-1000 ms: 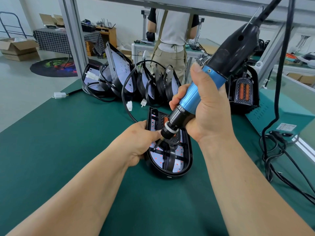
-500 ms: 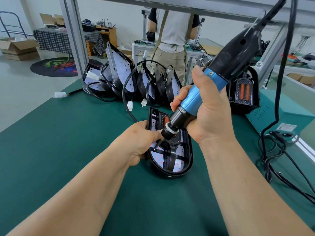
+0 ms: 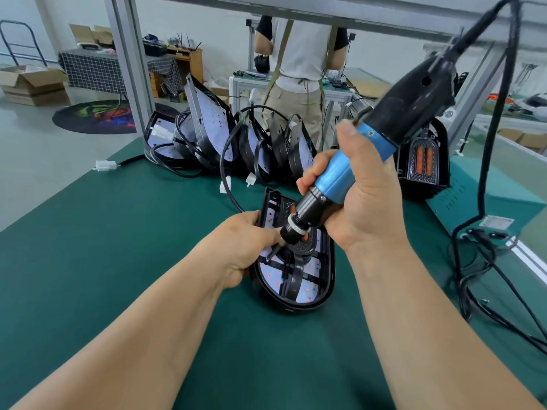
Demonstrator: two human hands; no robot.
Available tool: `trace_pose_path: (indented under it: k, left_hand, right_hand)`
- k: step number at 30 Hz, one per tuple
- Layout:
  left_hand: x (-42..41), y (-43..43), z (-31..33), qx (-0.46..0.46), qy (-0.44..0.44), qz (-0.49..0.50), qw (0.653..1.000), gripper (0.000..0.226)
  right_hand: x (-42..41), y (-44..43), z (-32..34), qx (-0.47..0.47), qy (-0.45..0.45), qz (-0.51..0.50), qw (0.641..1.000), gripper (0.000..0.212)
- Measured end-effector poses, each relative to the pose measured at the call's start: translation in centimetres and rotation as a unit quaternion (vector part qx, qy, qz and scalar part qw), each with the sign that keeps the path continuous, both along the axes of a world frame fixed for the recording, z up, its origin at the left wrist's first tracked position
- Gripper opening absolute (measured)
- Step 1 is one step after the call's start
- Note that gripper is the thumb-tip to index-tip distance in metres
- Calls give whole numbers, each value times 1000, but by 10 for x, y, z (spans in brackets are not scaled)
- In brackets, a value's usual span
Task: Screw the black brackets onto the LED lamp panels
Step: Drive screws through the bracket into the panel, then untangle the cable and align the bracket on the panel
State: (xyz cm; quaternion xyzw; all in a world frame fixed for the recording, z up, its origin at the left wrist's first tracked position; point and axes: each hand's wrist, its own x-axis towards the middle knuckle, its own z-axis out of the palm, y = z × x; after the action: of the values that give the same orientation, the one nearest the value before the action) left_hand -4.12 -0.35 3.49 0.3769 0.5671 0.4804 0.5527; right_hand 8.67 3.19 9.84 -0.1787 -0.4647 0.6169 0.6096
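I had the right hand (image 3: 359, 202) wrapped fully round the blue barrel of the electric screwdriver (image 3: 367, 149), tilted so that its bit pointed down at the left side of the lamp panel (image 3: 309, 294). The panel lay with its LED board upward on the green mat (image 3: 118, 261), just in front of me. The left hand (image 3: 245, 245) gripped the panel's left edge, fingers curled over the rim and one fingertip right beside the bit. The black bracket (image 3: 296, 276) ran down the middle of the board. I judged I was partway through fastening this one. The bit sat at a screw point, but I couldn't tell whether that screw was seated or how many others were in. Behind stood a row of panels (image 3: 207, 137), leaning together; whether they were finished or waiting I couldn't tell.
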Motion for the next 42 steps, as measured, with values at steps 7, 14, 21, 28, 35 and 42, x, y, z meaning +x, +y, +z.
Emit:
trace_pose_path:
  k: [7,14,21,28,35,42]
  left_hand:
    - [-4,3,-5,-7,0,16,1000,19]
    - [-13,7,-7,-12,1,46,999,16]
    - [-14,6,-6,-32,0,37,999,16]
    - [-15,7,-8,-36,-6,34,999,15]
    - [-20,8,-7,-41,58,35,997,34]
    - [-65,24,-16,89,248,331,906,33]
  right_hand:
    - [36,12,15,-92,62,-73,991,42]
    - [120,35,11,-284,-115,-181,934,46]
    - [143,50,-23,-334,-209,-177,902,28]
    - [140,61,-46,-323,-367,-224,843,43]
    - [141,60,-52,-243,-577,-298,721,64]
    - [152,61,-48,-168,-693,-291,638,44]
